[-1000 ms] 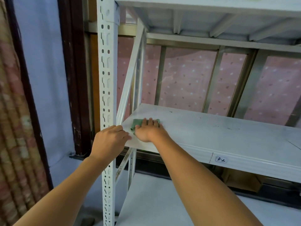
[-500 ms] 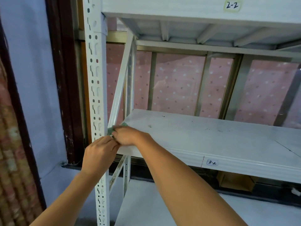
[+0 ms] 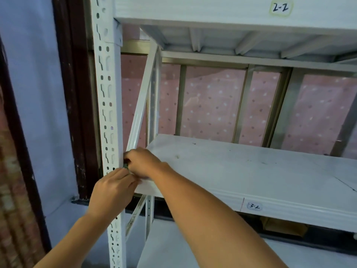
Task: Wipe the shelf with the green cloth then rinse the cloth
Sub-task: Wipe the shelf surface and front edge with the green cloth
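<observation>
Step in hand: wiping. You are at the left front corner of the shelf (image 3: pixel 251 171), where it meets the post (image 3: pixel 105 113).

- Right hand (image 3: pixel 144 163): fingers curled down and bunched over the cloth (image 3: pixel 126 165). Only a dark green sliver of it shows below the fingertips, tight against the post.
- Left hand (image 3: pixel 114 188): just below and touching the right, fingers bent, tips up at the cloth's lower edge. I cannot tell whether they pinch the cloth or only steady the post.
- The cloth sits at the corner itself, between both hands, and is mostly hidden.

Judgement: the wipe is only partly done. Marks lie on the board to the right, and that whole span looks untouched. The next move calls for spreading the cloth flat under your right palm and sweeping it rightward along the board. Free the left hand or let it brace the post. The rinse comes after that. No tap or basin is in view.

Count:
- hands: two
- cloth: one
- shelf boards in view: three, upper, middle and lower
- labels: two, "2-2" (image 3: pixel 281 7) and "3-2" (image 3: pixel 254 206)
- front post: one
- brace (image 3: pixel 139 113) above the board: one
- dark specks on the board: at least three
</observation>
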Demonstrator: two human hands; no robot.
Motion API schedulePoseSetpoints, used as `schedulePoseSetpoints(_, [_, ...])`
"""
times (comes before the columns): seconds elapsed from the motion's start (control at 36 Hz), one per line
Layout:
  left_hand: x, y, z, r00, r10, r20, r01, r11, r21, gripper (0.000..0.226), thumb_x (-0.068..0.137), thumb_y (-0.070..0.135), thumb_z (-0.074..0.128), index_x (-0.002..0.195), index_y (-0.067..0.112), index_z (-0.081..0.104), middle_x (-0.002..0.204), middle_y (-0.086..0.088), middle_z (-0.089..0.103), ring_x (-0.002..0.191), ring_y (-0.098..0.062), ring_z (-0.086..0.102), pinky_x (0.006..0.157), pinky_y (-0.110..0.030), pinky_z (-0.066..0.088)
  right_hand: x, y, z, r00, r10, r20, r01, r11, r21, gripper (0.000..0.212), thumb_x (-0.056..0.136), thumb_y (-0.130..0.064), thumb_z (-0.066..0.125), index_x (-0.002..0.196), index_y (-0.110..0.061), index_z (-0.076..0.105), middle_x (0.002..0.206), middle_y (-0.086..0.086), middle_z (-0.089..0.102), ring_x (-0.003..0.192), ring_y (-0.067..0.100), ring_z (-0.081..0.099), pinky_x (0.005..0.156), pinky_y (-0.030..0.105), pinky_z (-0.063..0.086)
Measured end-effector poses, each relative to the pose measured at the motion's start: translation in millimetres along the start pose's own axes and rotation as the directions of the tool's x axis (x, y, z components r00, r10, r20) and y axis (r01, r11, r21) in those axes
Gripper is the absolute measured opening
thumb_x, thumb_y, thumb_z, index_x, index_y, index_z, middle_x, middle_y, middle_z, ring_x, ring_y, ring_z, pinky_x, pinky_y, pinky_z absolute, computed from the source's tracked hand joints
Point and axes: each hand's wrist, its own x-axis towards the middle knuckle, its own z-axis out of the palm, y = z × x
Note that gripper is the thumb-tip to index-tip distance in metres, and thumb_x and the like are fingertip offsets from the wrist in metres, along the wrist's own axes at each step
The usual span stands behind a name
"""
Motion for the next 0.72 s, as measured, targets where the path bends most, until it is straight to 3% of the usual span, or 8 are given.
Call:
schedulePoseSetpoints(0.11, [11.3,0.4,-5.6,0.993,0.079,0.084,-0.078,0.997,-0.012,0.022,0.088,0.018,0.06,0.071,0.011,0.07,0.073,0.0,0.06,0.065,-0.021,0.056,0.055,-0.034,0.052,-1.1,13.3,-3.3,0.998,0.029,-0.063,-0.025,0.997,0.069,0.035,0.095,-0.007,0.05,0.121,-0.019,0.07,0.115,0.014,0.07,0.096,0.034,0.065,0.083,0.036,0.054])
schedulePoseSetpoints(0.19, [16.9,-0.4,-9.4,0.979,0.029,0.201,-0.011,0.996,-0.087,0.004,0.085,0.012,0.074,0.086,0.015,0.075,0.091,0.005,0.064,0.081,-0.018,0.062,0.062,-0.035,0.056,-4.5,24.2,-13.9,0.985,0.087,-0.152,-0.06,0.984,0.168,0.038,0.095,-0.007,0.051,0.124,-0.021,0.07,0.115,0.014,0.071,0.098,0.034,0.065,0.088,0.042,0.056])
schedulePoseSetpoints(0.36, [45.8,10.7,-3.6,0.933,-0.052,0.357,0.101,0.988,-0.119,0.022,0.087,0.015,0.069,0.106,0.025,0.074,0.108,0.01,0.067,0.095,-0.013,0.064,0.081,-0.032,0.056,3.0,42.5,-31.4,0.946,0.209,-0.249,-0.163,0.968,0.192,0.03,0.099,-0.006,0.048,0.122,-0.01,0.066,0.122,0.015,0.066,0.11,0.037,0.063,0.091,0.04,0.053])
schedulePoseSetpoints(0.47, [64.6,16.7,7.9,0.882,-0.105,0.459,0.101,0.994,0.032,0.027,0.09,0.027,0.044,0.094,0.023,0.07,0.095,0.006,0.066,0.085,-0.017,0.064,0.071,-0.037,0.056,13.3,49.6,-27.5,0.948,0.271,-0.17,-0.24,0.954,0.18,0.031,0.104,-0.013,0.047,0.132,-0.006,0.057,0.133,0.014,0.06,0.114,0.034,0.06,0.095,0.039,0.049])
schedulePoseSetpoints(0.53, [64.7,19.2,14.3,0.842,-0.141,0.52,0.133,0.99,0.054,0.034,0.09,0.036,0.037,0.086,0.024,0.068,0.085,0.007,0.062,0.079,-0.016,0.063,0.068,-0.035,0.054,15.6,51.6,-18.3,0.952,0.303,-0.041,-0.293,0.943,0.157,0.033,0.106,-0.022,0.043,0.133,-0.01,0.058,0.131,0.012,0.062,0.105,0.032,0.061,0.085,0.036,0.048])
schedulePoseSetpoints(0.58, [58.9,16.4,18.9,0.844,-0.176,0.506,0.177,0.983,0.046,0.029,0.092,0.04,0.042,0.083,0.028,0.067,0.079,0.012,0.057,0.074,-0.012,0.061,0.066,-0.032,0.052,20.0,53.2,-14.5,0.953,0.3,0.04,-0.303,0.95,0.072,0.035,0.105,-0.024,0.044,0.135,-0.013,0.058,0.133,0.012,0.062,0.109,0.031,0.062,0.086,0.036,0.047])
schedulePoseSetpoints(0.67, [49.4,12.2,21.8,0.874,-0.214,0.436,0.237,0.971,0.001,0.021,0.092,0.037,0.053,0.079,0.03,0.067,0.073,0.014,0.055,0.065,-0.009,0.056,0.061,-0.032,0.05,24.4,51.6,-19.5,0.971,0.24,-0.001,-0.24,0.968,-0.073,0.043,0.101,-0.021,0.048,0.144,-0.014,0.052,0.145,0.009,0.053,0.128,0.032,0.052,0.106,0.039,0.041])
schedulePoseSetpoints(0.72, [45.6,11.7,25.1,0.896,-0.226,0.382,0.247,0.969,-0.007,0.021,0.09,0.032,0.056,0.07,0.027,0.063,0.066,0.013,0.048,0.058,-0.012,0.051,0.055,-0.032,0.047,28.4,48.7,-19.5,0.976,0.216,-0.011,-0.216,0.968,-0.126,0.044,0.099,-0.022,0.05,0.142,-0.015,0.053,0.142,0.008,0.056,0.125,0.032,0.054,0.103,0.039,0.043])
